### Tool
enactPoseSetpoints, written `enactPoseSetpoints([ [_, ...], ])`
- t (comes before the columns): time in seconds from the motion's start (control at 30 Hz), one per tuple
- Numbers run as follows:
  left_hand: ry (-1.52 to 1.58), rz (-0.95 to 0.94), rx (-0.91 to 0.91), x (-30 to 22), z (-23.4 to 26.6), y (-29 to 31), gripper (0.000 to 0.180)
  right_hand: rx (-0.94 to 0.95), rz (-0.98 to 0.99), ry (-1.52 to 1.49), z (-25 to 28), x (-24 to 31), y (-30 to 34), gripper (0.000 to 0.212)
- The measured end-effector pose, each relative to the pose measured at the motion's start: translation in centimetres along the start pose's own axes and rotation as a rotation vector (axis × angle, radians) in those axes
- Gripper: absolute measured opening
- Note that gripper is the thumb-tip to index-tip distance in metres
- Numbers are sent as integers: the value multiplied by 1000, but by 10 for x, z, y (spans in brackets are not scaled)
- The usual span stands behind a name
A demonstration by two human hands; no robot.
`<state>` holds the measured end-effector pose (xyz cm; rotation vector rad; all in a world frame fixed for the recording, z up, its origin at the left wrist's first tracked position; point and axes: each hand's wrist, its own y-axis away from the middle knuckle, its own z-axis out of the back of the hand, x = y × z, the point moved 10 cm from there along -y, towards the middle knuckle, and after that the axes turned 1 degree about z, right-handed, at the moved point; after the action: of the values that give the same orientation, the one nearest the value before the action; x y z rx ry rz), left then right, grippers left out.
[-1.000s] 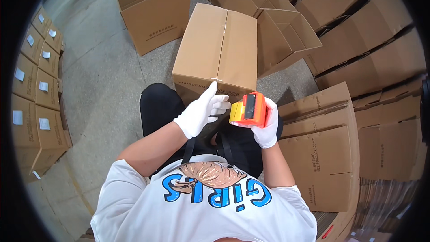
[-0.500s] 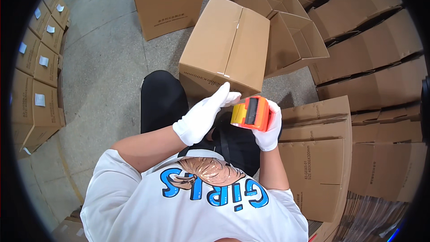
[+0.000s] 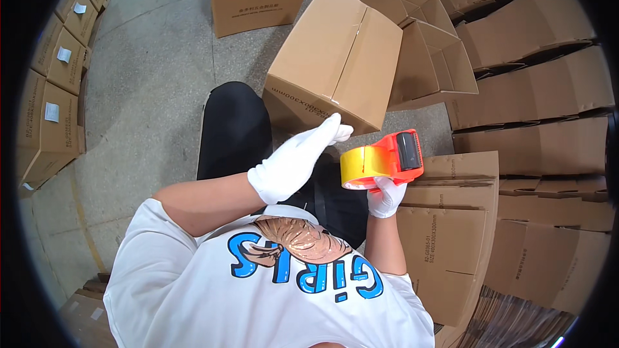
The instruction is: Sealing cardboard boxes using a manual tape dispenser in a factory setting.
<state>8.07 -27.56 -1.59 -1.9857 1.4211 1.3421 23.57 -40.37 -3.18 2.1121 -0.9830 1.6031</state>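
Observation:
A brown cardboard box (image 3: 313, 48) stands in front of me, its top flaps meeting in one seam with strips of clear tape at both ends. My white-gloved left hand (image 3: 293, 162) is open, fingers stretched out along the box's near side; whether the fingertips touch the cardboard I cannot tell. In my gloved right hand (image 3: 387, 200) is an orange tape dispenser (image 3: 409, 154) with a black roller and a roll of yellow tape (image 3: 365, 166). The dispenser is held off the box, near its right front corner.
Open cartons (image 3: 445, 67) stand right behind the box, and another carton (image 3: 261, 0) is at the far left of it. Flattened cardboard sheets (image 3: 451, 245) lean close by my right arm. Rows of boxes line the right, and labelled boxes (image 3: 58, 116) are stacked at the left.
My right hand has turned the tape dispenser, so the yellow roll now shows more and the roller points to the right. The left hand remains flat beside the box. The view has shifted slightly.

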Motion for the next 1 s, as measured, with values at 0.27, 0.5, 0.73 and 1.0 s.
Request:
enactPoseSetpoints([
  [0.27, -7, -4, 9, -1, 1, 3, 65, -4, -60, -48, 0, -9, 2, 68],
  [0.5, 11, 9, 40, -8, -7, 11, 67, 119, 257, 504, -36, 29, -9, 62],
  [0.73, 64, 22, 82, -11, -11, 5, 70, 315, 777, 1244, -85, 67, 0, 65],
  [1.0, 220, 166, 107, 3, -8, -5, 80, 267, 638, 1117, -75, 58, -6, 66],
])
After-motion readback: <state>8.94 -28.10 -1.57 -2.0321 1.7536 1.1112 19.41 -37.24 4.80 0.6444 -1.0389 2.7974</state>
